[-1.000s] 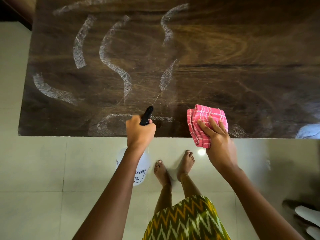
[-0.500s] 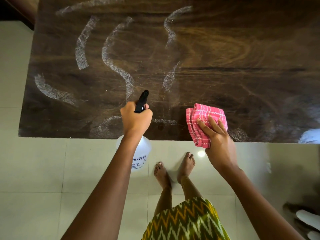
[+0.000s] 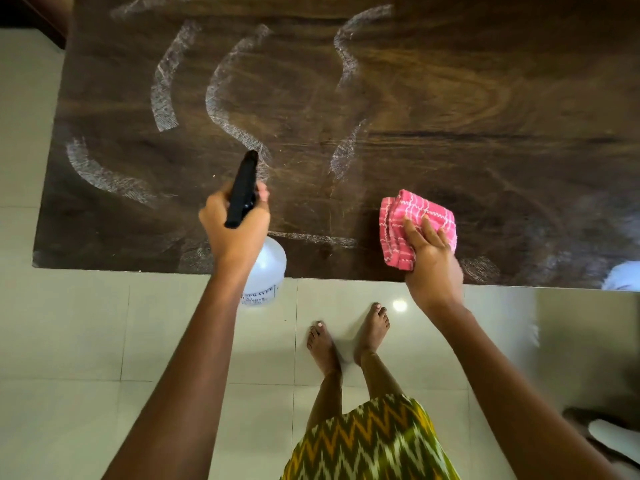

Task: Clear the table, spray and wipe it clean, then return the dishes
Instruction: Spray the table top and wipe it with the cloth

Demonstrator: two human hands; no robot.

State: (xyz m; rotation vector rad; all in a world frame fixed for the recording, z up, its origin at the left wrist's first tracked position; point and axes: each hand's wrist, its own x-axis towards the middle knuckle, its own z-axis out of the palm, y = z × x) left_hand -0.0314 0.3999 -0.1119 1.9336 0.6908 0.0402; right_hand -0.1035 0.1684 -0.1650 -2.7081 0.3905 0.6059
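A dark wooden table fills the upper view, streaked with curved white spray marks on its left half. My left hand grips a clear spray bottle with a black nozzle that points out over the table's near edge. My right hand holds a folded pink checked cloth against the tabletop near the front edge, to the right of the bottle. No dishes are visible on the table.
Pale floor tiles lie below the table edge, where my bare feet stand. A white object sits at the table's right front corner. Something white lies on the floor at lower right.
My left hand has lifted the spray bottle up and forward over the table edge. The right hand and cloth have stayed near the front edge, shifting only slightly.
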